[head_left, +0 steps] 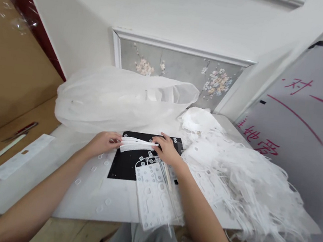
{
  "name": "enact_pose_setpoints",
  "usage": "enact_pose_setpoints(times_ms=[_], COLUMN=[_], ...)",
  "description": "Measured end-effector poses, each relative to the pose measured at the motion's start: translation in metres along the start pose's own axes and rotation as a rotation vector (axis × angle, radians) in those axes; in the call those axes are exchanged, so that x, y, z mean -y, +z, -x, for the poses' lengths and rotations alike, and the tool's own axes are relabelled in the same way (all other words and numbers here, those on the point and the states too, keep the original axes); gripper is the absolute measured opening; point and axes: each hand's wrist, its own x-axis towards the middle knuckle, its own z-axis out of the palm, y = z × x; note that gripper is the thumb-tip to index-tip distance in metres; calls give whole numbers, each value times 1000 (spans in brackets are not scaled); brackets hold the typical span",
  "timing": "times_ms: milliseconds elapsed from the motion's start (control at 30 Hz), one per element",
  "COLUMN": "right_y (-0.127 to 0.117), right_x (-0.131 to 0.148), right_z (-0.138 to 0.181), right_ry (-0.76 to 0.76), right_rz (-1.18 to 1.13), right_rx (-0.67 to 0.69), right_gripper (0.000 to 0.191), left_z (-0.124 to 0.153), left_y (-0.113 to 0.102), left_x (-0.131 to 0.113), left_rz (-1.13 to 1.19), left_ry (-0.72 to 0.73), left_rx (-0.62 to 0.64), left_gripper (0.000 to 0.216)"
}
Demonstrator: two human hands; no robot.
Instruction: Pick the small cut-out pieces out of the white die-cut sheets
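Note:
A stack of thin white sheets [136, 145] is stretched between my two hands above a black mat [124, 168]. My left hand [106, 143] pinches its left end, and my right hand [167, 150] grips the right end between thumb and fingers. Just below my right hand lies a white sheet with many cut-out shapes [150, 198], partly over the mat and reaching past the table's front edge. Slim stick-like pieces [168, 176] rest beside it, partly hidden by my right forearm. Small white, roughly square pieces [107, 201] are scattered on the mat and table.
A large heap of white cut sheets and strips [250, 178] covers the right side. Behind the mat lies a translucent white bag [116, 98] against the wall. At left, a red-handled tool [25, 129], a pale flat strip [1, 152] and a white sheet [20, 158] lie on or over cardboard.

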Motion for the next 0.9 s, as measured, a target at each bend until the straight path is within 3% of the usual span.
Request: enact_pose_setpoints(times_ms=[200,500,767,900], right_y=[0,3,-1,-2], right_x=[0,4,13,12], right_z=[0,-2,-3,-3], right_ry=[6,23,-2,-50], right_rz=[-13,-4,-13,7], right_rx=[7,13,14,29], right_gripper=[18,29,43,36], left_z=[4,4,4,3], left_y=[-1,-1,-3,-5], left_x=[-11,-9,-15,-17], left_rz=[61,226,194,103], left_ry=[-39,-78,-36,-2], left_rx=[14,33,30,36], left_gripper=[36,39,34,28])
